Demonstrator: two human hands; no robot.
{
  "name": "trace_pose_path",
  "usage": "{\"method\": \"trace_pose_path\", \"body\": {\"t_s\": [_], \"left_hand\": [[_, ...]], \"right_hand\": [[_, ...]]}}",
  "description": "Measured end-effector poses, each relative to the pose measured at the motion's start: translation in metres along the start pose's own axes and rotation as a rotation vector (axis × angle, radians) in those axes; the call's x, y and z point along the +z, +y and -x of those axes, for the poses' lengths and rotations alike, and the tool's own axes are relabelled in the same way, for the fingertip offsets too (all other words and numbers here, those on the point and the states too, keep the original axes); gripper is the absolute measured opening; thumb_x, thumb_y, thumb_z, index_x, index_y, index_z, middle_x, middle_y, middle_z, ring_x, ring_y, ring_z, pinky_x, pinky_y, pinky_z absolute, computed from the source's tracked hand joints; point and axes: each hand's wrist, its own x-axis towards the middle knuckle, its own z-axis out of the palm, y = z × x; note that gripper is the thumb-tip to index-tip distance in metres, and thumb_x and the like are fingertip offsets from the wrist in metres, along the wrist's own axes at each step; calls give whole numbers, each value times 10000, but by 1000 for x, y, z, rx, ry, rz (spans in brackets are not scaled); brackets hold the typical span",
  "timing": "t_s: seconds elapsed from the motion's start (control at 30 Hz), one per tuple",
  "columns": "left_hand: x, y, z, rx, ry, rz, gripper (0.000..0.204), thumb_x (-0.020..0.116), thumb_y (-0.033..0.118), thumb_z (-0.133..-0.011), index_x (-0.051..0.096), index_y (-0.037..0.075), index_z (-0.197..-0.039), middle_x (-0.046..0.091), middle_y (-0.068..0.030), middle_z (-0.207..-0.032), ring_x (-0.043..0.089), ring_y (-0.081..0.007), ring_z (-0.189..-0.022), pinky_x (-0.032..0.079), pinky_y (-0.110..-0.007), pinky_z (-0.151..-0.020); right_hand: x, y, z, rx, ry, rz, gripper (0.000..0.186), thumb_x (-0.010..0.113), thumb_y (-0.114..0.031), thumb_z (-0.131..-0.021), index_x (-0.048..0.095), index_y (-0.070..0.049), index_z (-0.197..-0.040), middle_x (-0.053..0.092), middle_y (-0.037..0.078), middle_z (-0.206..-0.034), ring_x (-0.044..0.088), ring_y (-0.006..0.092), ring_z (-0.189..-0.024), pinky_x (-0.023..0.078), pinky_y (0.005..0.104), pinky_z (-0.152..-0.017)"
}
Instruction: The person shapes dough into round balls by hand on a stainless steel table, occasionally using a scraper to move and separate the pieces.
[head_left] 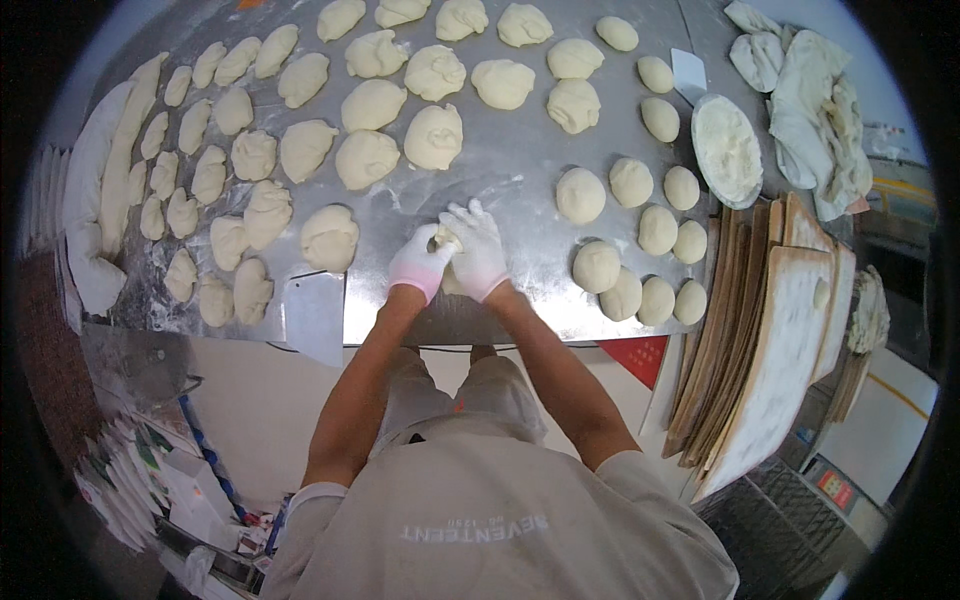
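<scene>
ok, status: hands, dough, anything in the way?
Left hand and right hand gloved, around a dough piece, mostly hidden. Scraper overhanging table edge, left of hands, not touching them.

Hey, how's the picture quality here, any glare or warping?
In the head view, bright glare sits on the steel table beside the left hand; in the same head view, fisheye distortion bends the stacked boards at right, and the corners fall to black.
</scene>
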Motion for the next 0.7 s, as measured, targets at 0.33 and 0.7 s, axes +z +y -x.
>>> {"method": "trace_pose_path", "body": {"t_s": [0.33, 0.7], "left_hand": [[18, -8, -3, -6, 34, -97, 232, 611, 149, -854, 617, 87, -1077, 631, -152, -1021, 597, -373, -961, 482, -430, -808], [28, 0, 8, -53, -30, 76, 318, 631, 242, -840, 643, 80, -1114, 646, -159, -942, 629, -315, -931, 492, -390, -841]], "right_hand": [[-14, 1, 15, 104, -19, -113, 549, 676, -190, -806, 543, -27, -1313, 427, 226, -1444, 392, 396, -1356, 328, 435, -1130], [-36, 7, 29, 194, -156, -412, 515, 580, -213, -856, 522, -3, -1322, 461, 220, -1424, 376, 355, -1378, 307, 400, -1145]]}}
